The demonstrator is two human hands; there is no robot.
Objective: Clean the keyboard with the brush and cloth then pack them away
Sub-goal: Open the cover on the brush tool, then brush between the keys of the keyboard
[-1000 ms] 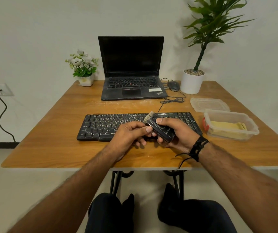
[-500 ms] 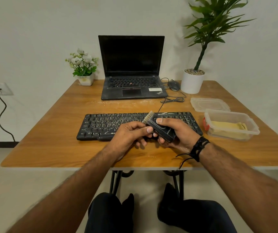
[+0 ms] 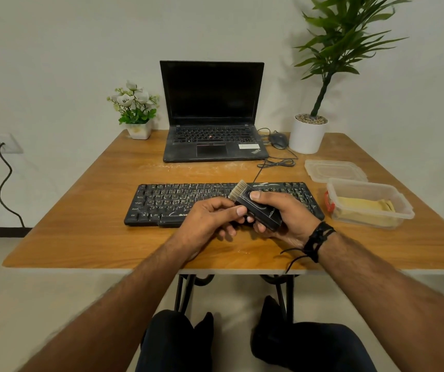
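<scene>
A pale wall backs a wooden surface (image 3: 81, 210) that carries a closed-down looking laptop (image 3: 211, 114), a small pot of white flowers (image 3: 135, 111), a tall potted plant (image 3: 309, 135) and a wired mouse (image 3: 278, 139).

Near the front edge lies the black keyboard (image 3: 178, 202), and both hands meet just above its right half. The right hand (image 3: 285, 218) grips the black body of the brush (image 3: 255, 208) with fingers curled round it and the thumb pressed on top; the pale bristles point up and away toward the laptop, clear of the keys. The left hand (image 3: 210, 218) pinches the brush's near side between thumb and curled fingers, as if steadying or adjusting it.

To the right, the clear plastic container (image 3: 400, 208) stands uncovered with the yellow cloth (image 3: 363, 208) folded inside, and its lid (image 3: 333, 170) lies just behind it on the surface.

By my reading the task is at an early stage. The brush is out and in hand, but its bristles are not on the keys. The cloth sits untouched in the container, so wiping is not begun. Left to do, as I judge it: brushing the keys, wiping with the cloth, returning both tools to the container and fitting the lid.
</scene>
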